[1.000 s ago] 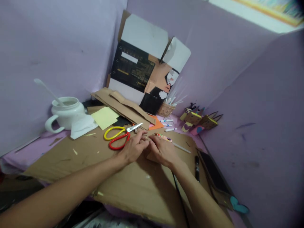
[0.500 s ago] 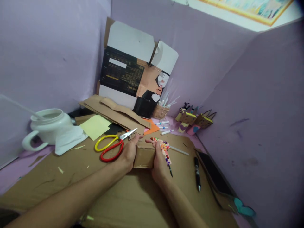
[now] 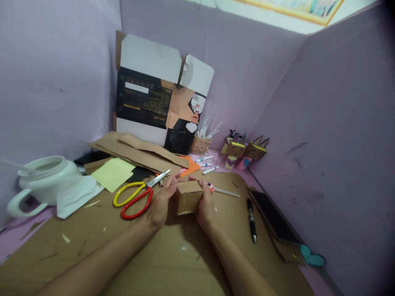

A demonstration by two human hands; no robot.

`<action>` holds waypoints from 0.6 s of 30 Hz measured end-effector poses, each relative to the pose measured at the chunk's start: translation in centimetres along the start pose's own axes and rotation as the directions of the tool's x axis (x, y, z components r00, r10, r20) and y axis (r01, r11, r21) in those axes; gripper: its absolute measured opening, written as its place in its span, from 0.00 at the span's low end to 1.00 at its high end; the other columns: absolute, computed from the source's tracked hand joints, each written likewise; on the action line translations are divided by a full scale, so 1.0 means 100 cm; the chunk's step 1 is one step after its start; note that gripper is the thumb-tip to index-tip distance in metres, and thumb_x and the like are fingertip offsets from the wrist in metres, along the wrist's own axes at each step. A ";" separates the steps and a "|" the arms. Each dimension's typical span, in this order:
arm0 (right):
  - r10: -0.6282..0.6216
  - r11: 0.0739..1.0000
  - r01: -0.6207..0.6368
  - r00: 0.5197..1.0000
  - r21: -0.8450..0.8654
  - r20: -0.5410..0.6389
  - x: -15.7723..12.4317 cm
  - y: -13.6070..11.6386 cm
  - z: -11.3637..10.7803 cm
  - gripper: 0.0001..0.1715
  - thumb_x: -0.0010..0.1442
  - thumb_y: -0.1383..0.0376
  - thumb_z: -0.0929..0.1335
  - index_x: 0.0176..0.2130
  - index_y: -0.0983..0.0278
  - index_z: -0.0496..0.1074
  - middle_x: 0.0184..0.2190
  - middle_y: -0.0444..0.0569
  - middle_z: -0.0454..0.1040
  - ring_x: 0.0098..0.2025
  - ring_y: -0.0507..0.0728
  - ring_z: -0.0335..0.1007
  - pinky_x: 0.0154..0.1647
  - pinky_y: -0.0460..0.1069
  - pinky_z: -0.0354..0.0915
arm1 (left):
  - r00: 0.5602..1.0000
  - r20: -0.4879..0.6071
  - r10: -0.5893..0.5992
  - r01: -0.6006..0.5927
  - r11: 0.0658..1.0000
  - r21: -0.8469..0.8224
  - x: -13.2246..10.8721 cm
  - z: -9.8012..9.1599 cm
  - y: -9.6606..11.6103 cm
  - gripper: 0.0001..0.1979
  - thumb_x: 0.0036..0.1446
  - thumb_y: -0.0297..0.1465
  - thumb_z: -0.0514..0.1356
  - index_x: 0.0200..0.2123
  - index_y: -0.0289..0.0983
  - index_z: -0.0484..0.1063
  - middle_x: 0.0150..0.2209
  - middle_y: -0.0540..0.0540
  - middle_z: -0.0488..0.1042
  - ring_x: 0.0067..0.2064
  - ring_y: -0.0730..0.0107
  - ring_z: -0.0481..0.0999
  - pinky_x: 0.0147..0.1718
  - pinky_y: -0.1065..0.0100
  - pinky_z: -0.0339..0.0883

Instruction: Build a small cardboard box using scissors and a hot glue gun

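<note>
A small brown cardboard box (image 3: 189, 201) sits between my two hands above the cardboard sheet, turned slightly so its top and front show. My left hand (image 3: 161, 205) holds its left side with thumb and fingers near the far corner; a gap shows between palm and box. My right hand (image 3: 206, 207) is wrapped along the right side, with fingers reaching behind the box. Scissors (image 3: 137, 209) with one yellow and one red handle lie left of my left hand, blades pointing away. Beyond my right hand, a colourful patterned piece (image 3: 210, 187) is mostly hidden, beside a translucent stick (image 3: 227, 192).
On the left stand a white pot (image 3: 46, 176) and a white tissue (image 3: 78, 195). Yellow paper (image 3: 112, 174) and cardboard strips (image 3: 138, 153) lie behind the scissors. A black pen (image 3: 251, 222) and a dark phone-like slab (image 3: 276, 216) are at right. Cardboard figures (image 3: 236, 154) stand behind.
The box has turned a little, showing more of its left edge. My left palm has moved away from its side. The camera view has shifted, and the patterned piece is now more covered.
</note>
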State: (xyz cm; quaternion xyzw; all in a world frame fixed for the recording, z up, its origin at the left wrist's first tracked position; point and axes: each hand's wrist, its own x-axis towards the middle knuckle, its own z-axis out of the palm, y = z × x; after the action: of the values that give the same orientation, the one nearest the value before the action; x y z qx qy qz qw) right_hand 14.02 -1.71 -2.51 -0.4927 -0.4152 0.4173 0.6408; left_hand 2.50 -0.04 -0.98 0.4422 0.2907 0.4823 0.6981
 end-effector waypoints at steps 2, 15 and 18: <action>0.003 0.998 0.001 0.998 0.066 -0.060 -0.003 0.001 0.002 0.22 0.60 0.51 0.57 0.41 0.60 0.70 0.35 0.45 0.76 0.40 0.58 0.73 0.40 0.50 0.65 | 1.000 0.022 -0.011 0.011 0.999 -0.034 -0.003 0.002 -0.002 0.29 0.56 0.49 0.54 0.57 0.40 0.60 0.51 0.43 0.71 0.50 0.57 0.71 0.49 0.59 0.64; 0.006 0.910 -0.050 0.994 0.412 0.106 -0.001 -0.020 -0.014 0.35 0.45 0.46 0.72 0.49 0.58 0.67 0.48 0.51 0.72 0.53 0.62 0.66 0.51 0.55 0.64 | 0.994 -0.022 -0.103 0.095 0.969 -0.230 0.005 -0.006 0.020 0.24 0.45 0.33 0.67 0.46 0.35 0.68 0.41 0.42 0.75 0.41 0.61 0.75 0.39 0.64 0.70; 0.006 0.962 -0.033 0.995 0.270 0.101 -0.003 -0.013 -0.016 0.44 0.37 0.58 0.78 0.52 0.59 0.65 0.50 0.52 0.71 0.53 0.64 0.65 0.52 0.56 0.63 | 0.993 -0.024 -0.117 0.104 0.944 -0.313 0.006 -0.002 0.021 0.23 0.46 0.35 0.66 0.46 0.33 0.70 0.42 0.40 0.76 0.41 0.60 0.76 0.40 0.62 0.71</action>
State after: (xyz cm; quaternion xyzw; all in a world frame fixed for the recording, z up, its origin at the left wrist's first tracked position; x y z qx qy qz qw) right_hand 15.65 -2.65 -1.55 -0.3830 -0.3805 0.5006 0.6767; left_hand 1.68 0.92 0.83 0.2993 0.2500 0.4913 0.7788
